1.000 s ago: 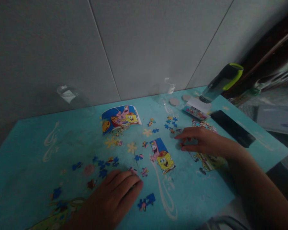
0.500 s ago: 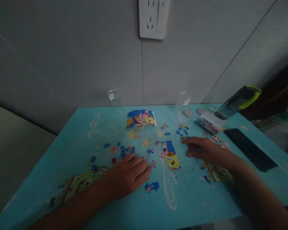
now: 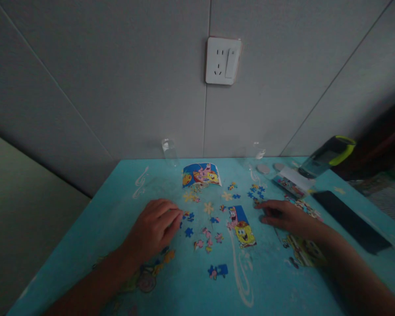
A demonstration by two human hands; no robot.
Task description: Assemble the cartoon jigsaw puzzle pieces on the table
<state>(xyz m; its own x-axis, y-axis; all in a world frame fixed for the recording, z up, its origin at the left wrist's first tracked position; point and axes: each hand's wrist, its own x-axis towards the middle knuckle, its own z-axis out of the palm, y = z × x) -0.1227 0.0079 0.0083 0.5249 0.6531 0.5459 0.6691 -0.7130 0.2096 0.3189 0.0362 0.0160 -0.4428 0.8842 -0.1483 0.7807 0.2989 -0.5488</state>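
My left hand (image 3: 156, 224) is over the left part of the table, fingers curled together. Their tips are beside small blue and orange puzzle pieces (image 3: 188, 216); whatever they pinch is hidden. My right hand (image 3: 279, 213) rests lower right of a group of blue pieces (image 3: 256, 191), index finger stretched onto a small dark piece and thumb apart. Between the hands is a joined puzzle section (image 3: 242, 226) with a yellow sponge figure and a pink one. Pink pieces (image 3: 208, 239) lie loose left of it. Nearer me sits a small joined blue-and-pink cluster (image 3: 218, 271).
A curved picture card (image 3: 202, 174) stands at the back. Clear containers (image 3: 170, 151) are by the wall. To the right are a printed box (image 3: 289, 181), a tilted bottle (image 3: 325, 156) and a long dark flat object (image 3: 350, 221). Part-built puzzles (image 3: 304, 250) lie under both forearms.
My left hand has moved left and away from me, uncovering pink pieces. My right hand stays by the same group, its index finger now on a piece. The view has tilted up.
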